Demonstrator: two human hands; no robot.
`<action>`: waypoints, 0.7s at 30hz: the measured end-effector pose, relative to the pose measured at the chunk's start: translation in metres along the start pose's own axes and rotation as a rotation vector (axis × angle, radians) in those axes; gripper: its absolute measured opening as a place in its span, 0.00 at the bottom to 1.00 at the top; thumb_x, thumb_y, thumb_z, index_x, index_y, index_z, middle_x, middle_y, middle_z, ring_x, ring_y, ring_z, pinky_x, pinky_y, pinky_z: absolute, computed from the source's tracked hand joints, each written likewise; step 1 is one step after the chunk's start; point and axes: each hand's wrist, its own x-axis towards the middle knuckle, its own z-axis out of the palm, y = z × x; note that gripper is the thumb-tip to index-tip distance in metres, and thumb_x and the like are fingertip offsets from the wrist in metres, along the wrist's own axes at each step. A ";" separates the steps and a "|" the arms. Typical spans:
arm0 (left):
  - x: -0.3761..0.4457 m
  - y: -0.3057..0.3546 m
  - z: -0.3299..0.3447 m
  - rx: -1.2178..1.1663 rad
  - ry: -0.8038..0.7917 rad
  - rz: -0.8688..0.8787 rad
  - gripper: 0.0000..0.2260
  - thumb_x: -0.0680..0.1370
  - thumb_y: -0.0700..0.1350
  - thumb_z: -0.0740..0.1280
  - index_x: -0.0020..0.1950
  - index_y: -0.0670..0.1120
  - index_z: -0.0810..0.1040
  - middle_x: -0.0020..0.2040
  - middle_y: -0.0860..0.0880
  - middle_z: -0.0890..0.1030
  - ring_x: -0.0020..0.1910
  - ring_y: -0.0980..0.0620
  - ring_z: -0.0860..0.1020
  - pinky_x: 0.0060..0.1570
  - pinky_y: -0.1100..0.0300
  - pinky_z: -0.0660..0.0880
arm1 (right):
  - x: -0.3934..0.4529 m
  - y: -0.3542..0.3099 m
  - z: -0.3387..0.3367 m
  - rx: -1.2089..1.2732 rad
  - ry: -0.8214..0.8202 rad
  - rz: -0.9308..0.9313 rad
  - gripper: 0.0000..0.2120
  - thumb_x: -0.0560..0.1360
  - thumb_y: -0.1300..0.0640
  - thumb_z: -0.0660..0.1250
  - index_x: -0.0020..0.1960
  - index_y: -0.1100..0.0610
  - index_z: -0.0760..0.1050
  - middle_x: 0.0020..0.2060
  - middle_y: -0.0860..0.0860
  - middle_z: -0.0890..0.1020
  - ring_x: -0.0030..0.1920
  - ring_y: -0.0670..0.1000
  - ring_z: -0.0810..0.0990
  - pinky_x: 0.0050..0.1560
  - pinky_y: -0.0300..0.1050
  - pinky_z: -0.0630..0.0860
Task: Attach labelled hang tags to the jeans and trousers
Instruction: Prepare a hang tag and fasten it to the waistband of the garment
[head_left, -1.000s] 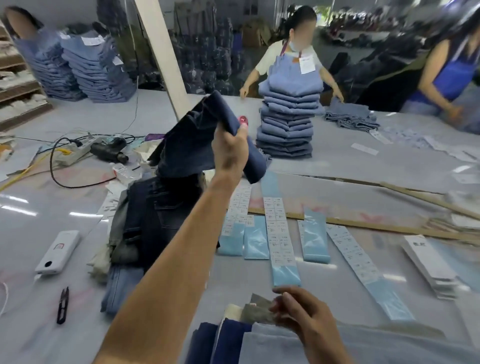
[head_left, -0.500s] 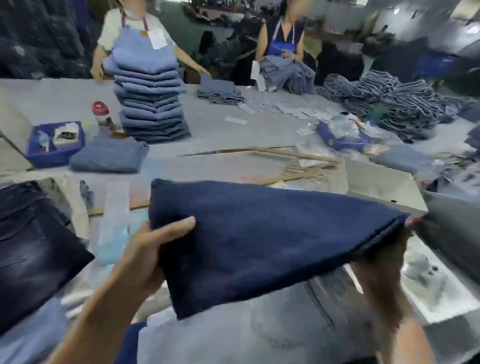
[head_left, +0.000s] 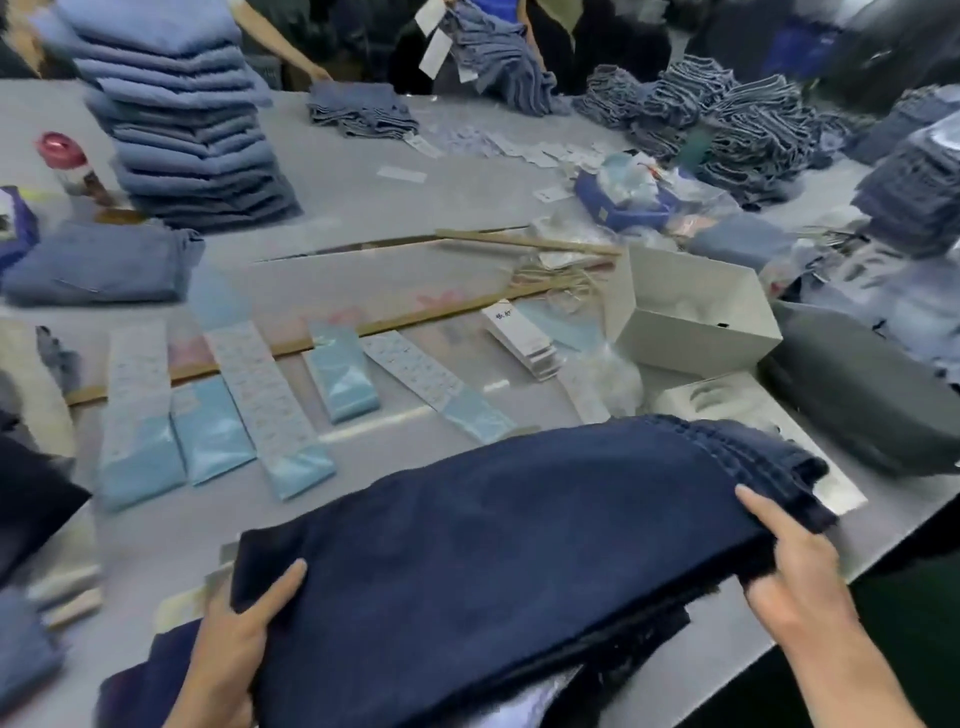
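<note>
- While both hands hold it, the folded dark navy jeans (head_left: 493, 540) lie across the near edge of the grey table (head_left: 467, 208), over more dark fabric beneath.
- The left hand (head_left: 234, 639) grips the near-left corner of the jeans: its thumb lies straight on top of the cloth and its fingers are tucked under, out of sight.
- The right hand (head_left: 795, 566) grips the right end, thumb laid on top near the stitched hem, the other fingers curled below the fold.
- Beyond the jeans, strips of white printed labels on pale blue backing (head_left: 260, 405) lie side by side on the table (their print is too blurred to read).
- A fanned stack of white hang tags (head_left: 524, 338) sits to the right of the strips; the top one bears dark marks that I cannot make out.
- An open white box (head_left: 696, 322) stands just right of the tags, with a dark grey bundle (head_left: 862, 395) beside it.
- A tall pile of folded light blue jeans (head_left: 176, 114) rises at the far left, a red-capped bottle (head_left: 65, 161) next to it.
- Heaps of blue-grey garments (head_left: 727, 114) fill the far right, and loose white tags (head_left: 519, 145) are scattered near them.
- Another person's hand (head_left: 317, 75) rests on the far edge of the table.
</note>
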 end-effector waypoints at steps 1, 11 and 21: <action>-0.003 0.006 -0.006 0.009 -0.007 0.053 0.12 0.73 0.35 0.74 0.49 0.51 0.84 0.46 0.52 0.87 0.46 0.59 0.84 0.42 0.65 0.80 | -0.001 -0.004 0.000 0.010 -0.026 -0.020 0.08 0.77 0.63 0.69 0.48 0.57 0.87 0.53 0.55 0.87 0.53 0.54 0.86 0.52 0.49 0.83; -0.043 -0.042 -0.071 0.154 0.184 0.082 0.15 0.75 0.33 0.74 0.52 0.52 0.80 0.45 0.66 0.84 0.45 0.66 0.82 0.39 0.75 0.75 | -0.002 0.028 0.004 -0.351 -0.246 -0.056 0.25 0.70 0.59 0.74 0.65 0.61 0.73 0.40 0.38 0.86 0.39 0.38 0.85 0.38 0.34 0.82; -0.022 -0.048 -0.087 0.912 0.166 0.068 0.30 0.70 0.35 0.77 0.72 0.45 0.73 0.68 0.37 0.74 0.65 0.34 0.74 0.62 0.37 0.72 | -0.019 0.022 0.009 -1.180 -0.159 -0.527 0.23 0.75 0.56 0.75 0.66 0.46 0.73 0.66 0.51 0.70 0.65 0.52 0.72 0.66 0.49 0.69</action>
